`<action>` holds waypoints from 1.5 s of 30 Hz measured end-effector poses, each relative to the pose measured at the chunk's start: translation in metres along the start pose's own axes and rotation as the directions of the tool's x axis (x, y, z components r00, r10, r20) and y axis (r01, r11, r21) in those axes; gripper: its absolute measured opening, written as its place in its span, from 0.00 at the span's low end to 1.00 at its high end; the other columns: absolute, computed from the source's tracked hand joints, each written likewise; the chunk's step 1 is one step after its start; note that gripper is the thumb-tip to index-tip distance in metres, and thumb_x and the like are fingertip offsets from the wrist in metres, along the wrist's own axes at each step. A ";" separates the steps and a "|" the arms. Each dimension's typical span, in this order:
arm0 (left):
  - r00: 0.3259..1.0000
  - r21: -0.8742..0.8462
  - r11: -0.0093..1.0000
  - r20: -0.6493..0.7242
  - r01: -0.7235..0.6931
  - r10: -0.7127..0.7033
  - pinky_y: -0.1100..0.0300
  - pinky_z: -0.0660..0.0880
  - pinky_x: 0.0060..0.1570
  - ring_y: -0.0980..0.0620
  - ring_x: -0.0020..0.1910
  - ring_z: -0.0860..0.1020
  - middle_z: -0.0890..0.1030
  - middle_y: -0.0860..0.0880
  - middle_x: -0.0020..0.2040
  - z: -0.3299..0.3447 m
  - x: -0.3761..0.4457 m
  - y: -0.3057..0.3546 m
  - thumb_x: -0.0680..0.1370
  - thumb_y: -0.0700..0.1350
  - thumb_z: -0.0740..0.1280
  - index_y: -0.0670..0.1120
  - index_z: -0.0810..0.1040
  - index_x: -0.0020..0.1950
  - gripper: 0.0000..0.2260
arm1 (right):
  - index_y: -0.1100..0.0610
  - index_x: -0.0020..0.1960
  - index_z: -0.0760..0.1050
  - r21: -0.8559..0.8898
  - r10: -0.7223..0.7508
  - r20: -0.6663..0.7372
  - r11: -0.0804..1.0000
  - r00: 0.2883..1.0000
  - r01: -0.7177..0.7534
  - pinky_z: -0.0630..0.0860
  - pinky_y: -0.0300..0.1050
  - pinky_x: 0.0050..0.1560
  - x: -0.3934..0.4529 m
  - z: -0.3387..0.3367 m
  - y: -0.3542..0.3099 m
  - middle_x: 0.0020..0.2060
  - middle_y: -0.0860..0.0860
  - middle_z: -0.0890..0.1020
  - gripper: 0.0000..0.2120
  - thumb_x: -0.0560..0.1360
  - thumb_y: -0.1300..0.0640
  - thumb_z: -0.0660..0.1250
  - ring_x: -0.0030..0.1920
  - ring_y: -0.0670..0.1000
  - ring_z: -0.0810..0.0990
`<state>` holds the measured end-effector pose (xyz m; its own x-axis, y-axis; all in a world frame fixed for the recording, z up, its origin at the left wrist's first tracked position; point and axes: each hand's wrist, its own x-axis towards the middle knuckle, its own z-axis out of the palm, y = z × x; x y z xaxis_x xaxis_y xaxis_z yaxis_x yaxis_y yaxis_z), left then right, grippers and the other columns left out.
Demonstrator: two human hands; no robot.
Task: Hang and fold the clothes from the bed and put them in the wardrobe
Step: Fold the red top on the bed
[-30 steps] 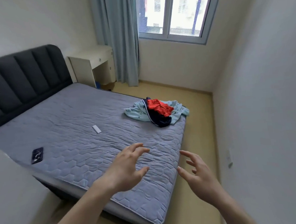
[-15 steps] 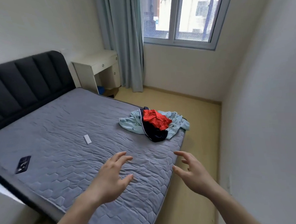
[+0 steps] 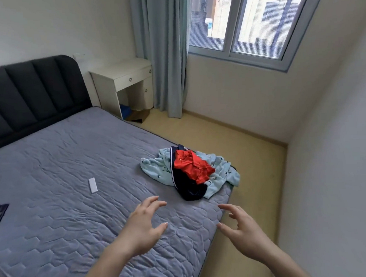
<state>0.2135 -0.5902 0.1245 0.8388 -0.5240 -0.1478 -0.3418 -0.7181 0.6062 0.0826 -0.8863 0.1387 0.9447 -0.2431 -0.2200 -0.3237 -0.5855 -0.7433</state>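
— Our left hand [image 3: 143,229] and right hand [image 3: 245,232] hang released, fingers spread, grasping nothing; the clothes pile [image 3: 192,171] lies just beyond them near the bed [image 3: 56,240] corner.

— If we grab the tangle whole, a garment could slip to the floor. No readable writing anywhere.

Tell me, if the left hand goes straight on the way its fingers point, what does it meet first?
Most likely the clothes pile. The left hand hangs open above the bed, fingers aimed at the pile's dark near edge. Only bare cover lies between them, though depth is hard to judge from one view.
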 end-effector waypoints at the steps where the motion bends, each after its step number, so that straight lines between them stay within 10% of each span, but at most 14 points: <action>1: 1.000 -0.009 1.000 0.011 0.003 -0.002 0.57 0.61 0.76 0.57 0.76 0.63 0.61 0.62 0.78 0.002 0.022 0.001 0.78 0.59 0.68 0.62 0.69 0.74 0.24 | 0.37 0.71 0.69 -0.005 0.007 0.011 1.000 1.000 -0.007 0.69 0.38 0.63 0.017 -0.006 0.003 0.66 0.31 0.70 0.22 0.79 0.44 0.70 0.68 0.40 0.71; 16: 0.980 -0.123 0.972 0.060 0.198 -0.192 0.59 0.64 0.73 0.53 0.74 0.68 0.65 0.56 0.77 0.058 0.214 -0.007 0.78 0.52 0.71 0.57 0.73 0.71 0.21 | 0.39 0.70 0.71 -0.123 0.124 0.215 0.987 0.969 -0.100 0.76 0.45 0.65 0.244 -0.051 0.071 0.65 0.36 0.71 0.21 0.79 0.45 0.69 0.67 0.41 0.71; 26: 0.816 -0.168 0.804 0.010 0.571 -0.578 0.58 0.65 0.72 0.56 0.75 0.67 0.62 0.60 0.77 0.100 0.288 -0.034 0.79 0.54 0.69 0.60 0.71 0.71 0.20 | 0.48 0.71 0.74 -0.256 0.203 0.496 0.963 0.844 -0.081 0.78 0.46 0.57 0.458 -0.022 0.150 0.66 0.46 0.72 0.22 0.77 0.53 0.69 0.54 0.49 0.79; 32: 0.709 -0.182 0.694 0.029 0.696 -0.704 0.61 0.64 0.71 0.56 0.75 0.67 0.63 0.60 0.78 0.151 0.361 -0.057 0.80 0.53 0.69 0.60 0.72 0.71 0.19 | 0.52 0.78 0.68 -0.469 0.278 0.595 0.882 0.754 0.045 0.64 0.48 0.76 0.576 0.026 0.231 0.80 0.54 0.61 0.28 0.78 0.56 0.64 0.79 0.56 0.63; 45: 0.662 -0.327 0.594 0.157 0.735 -0.733 0.57 0.66 0.71 0.56 0.67 0.73 0.65 0.58 0.75 0.333 0.470 -0.166 0.80 0.50 0.69 0.57 0.75 0.68 0.16 | 0.45 0.75 0.72 -0.671 0.317 0.637 0.676 0.703 0.304 0.56 0.58 0.80 0.719 0.178 0.374 0.84 0.60 0.49 0.28 0.75 0.55 0.65 0.84 0.60 0.47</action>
<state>0.5236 -0.8698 -0.3055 0.7391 0.1071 -0.6650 0.5522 -0.6617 0.5072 0.6499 -1.1417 -0.4097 0.5944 0.1364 -0.7925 0.0336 -0.9889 -0.1450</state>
